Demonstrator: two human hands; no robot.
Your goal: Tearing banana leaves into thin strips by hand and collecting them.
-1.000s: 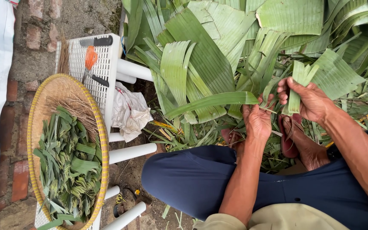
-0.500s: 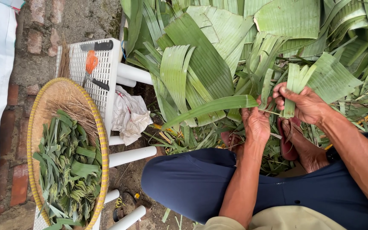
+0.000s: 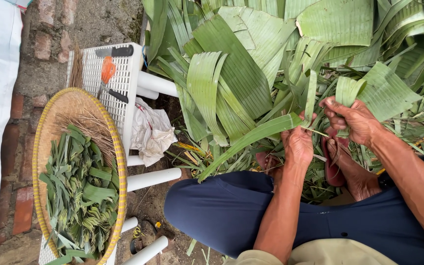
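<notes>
Leaves first: the heap of broad green banana-type leaves (image 3: 251, 64) fills the far half of the scene, unchanged in lay. On the left, the round woven bamboo tray with a yellow rim (image 3: 50, 127) carries a pile of cut green leaf pieces (image 3: 79, 191) and some thin dry sticks; it rests on a white plastic lattice stool (image 3: 123, 88) lying on its side. On the stool sit an orange-handled pair of scissors (image 3: 108, 73) and a black-handled knife (image 3: 119, 51). A crumpled white cloth (image 3: 152, 131) lies just beside the stool legs.

My left hand (image 3: 298, 142) is closed around the end of a long narrow green leaf strip (image 3: 251, 140), which runs from my fingers down and left toward my knee. My right hand (image 3: 352, 118) is closed in a pinch on a short folded green leaf piece (image 3: 350, 91), which stands up past my knuckles. The two hands are near each other, with a thin sliver of leaf bridging the gap.

Change noted: against half a second ago, my right hand has drawn slightly away from the left, and the folded piece now stands clear of the long strip, where before they overlapped. The long strip has sagged lower at its free end. I judge that a tear or split along the leaf is under way. Tray, stool and tools have not moved.
</notes>
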